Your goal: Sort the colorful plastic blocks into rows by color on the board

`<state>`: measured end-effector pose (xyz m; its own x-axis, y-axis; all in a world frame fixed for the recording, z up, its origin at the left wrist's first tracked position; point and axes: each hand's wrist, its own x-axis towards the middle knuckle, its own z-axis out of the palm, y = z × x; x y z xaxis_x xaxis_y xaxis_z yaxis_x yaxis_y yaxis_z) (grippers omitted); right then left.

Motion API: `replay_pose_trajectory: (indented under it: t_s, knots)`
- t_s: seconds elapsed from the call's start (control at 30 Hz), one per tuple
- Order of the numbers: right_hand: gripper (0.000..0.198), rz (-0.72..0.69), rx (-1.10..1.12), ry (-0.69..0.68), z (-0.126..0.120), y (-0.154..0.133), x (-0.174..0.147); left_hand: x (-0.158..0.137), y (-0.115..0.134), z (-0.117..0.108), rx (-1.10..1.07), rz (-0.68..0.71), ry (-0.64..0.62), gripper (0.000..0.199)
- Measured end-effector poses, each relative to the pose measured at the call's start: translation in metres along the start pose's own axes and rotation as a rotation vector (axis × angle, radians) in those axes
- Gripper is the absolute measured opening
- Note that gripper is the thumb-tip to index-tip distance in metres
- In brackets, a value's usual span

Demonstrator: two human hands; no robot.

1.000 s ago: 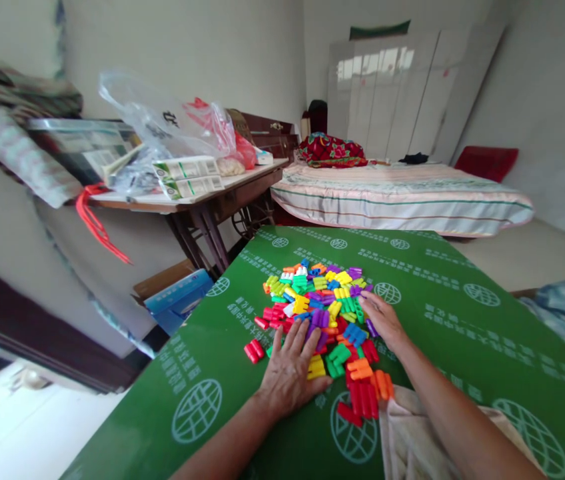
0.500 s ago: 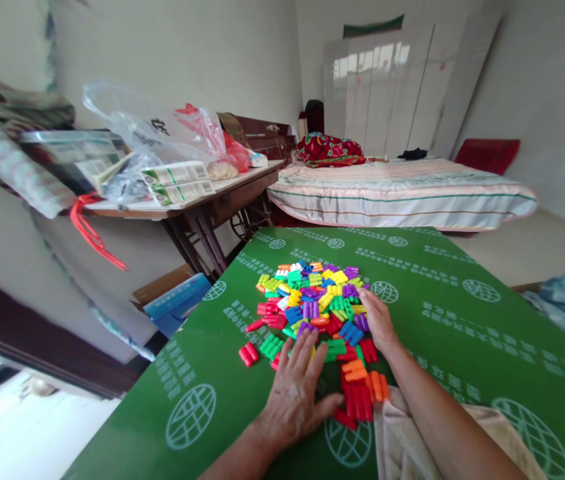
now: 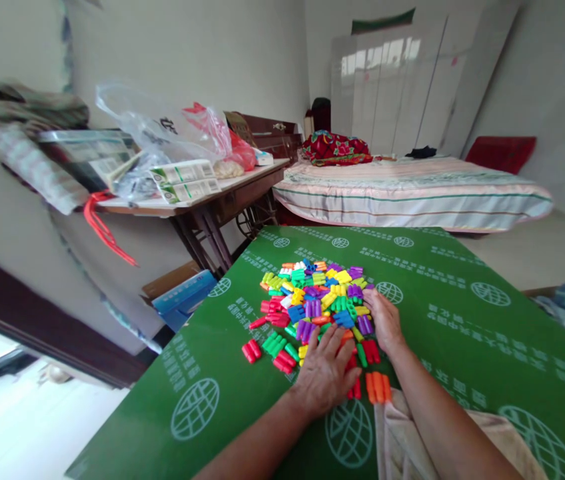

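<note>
A heap of colourful plastic building pieces, shaped like joined tubes, lies on the green table [image 3: 442, 320]. My left hand [image 3: 325, 370] is palm down over the heap's near edge with its fingers spread, covering some red and orange pieces. Just beyond its fingertips are a purple piece [image 3: 305, 331] and a blue piece [image 3: 344, 319]. At the heap's right edge rests my right hand [image 3: 385, 320], fingers extended and loosely curved beside a purple piece [image 3: 365, 325]. An orange piece [image 3: 378, 387] sits nearest me, between my forearms. What lies beneath my left palm is hidden.
A beige cloth [image 3: 412, 437] lies under my right forearm at the table's near edge. Left of the table, a desk [image 3: 232, 190] carries plastic bags and boxes [image 3: 187, 183]. A blue box [image 3: 182, 303] stands below it. The bed [image 3: 402, 193] is behind the table.
My left hand has slid right and slightly forward, over the red and orange pieces at the near edge. Purple and yellow pieces it covered now show. My right hand stays at the heap's right side.
</note>
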<state>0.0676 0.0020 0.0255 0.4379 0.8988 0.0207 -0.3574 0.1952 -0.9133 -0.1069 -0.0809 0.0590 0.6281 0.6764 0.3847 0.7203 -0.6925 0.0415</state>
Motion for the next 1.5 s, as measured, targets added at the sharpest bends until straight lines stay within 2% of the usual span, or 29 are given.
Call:
replay_pose_trajectory:
  t_s: [0.3, 0.83, 1.13, 1.33, 1.5]
  knots:
    - [0.043, -0.004, -0.073, 0.001, -0.002, 0.003, -0.001, 0.009, -0.025, 0.008, 0.003, -0.085, 0.057, 0.042]
    - [0.038, -0.025, -0.128, -0.022, -0.004, 0.007, -0.002, 0.012, -0.029, 0.013, 0.039, -0.191, 0.115, 0.040]
    - [0.039, -0.015, -0.145, -0.012, -0.003, 0.005, -0.002, 0.006, -0.029, 0.011, 0.079, -0.167, 0.155, 0.032]
    - [0.034, -0.049, -0.197, -0.029, 0.008, -0.008, -0.005, 0.007, -0.036, 0.014, 0.055, -0.132, 0.251, 0.031]
    - [0.032, -0.047, -0.212, -0.033, 0.011, -0.010, -0.004, 0.008, -0.040, 0.018, 0.131, -0.100, 0.308, 0.029]
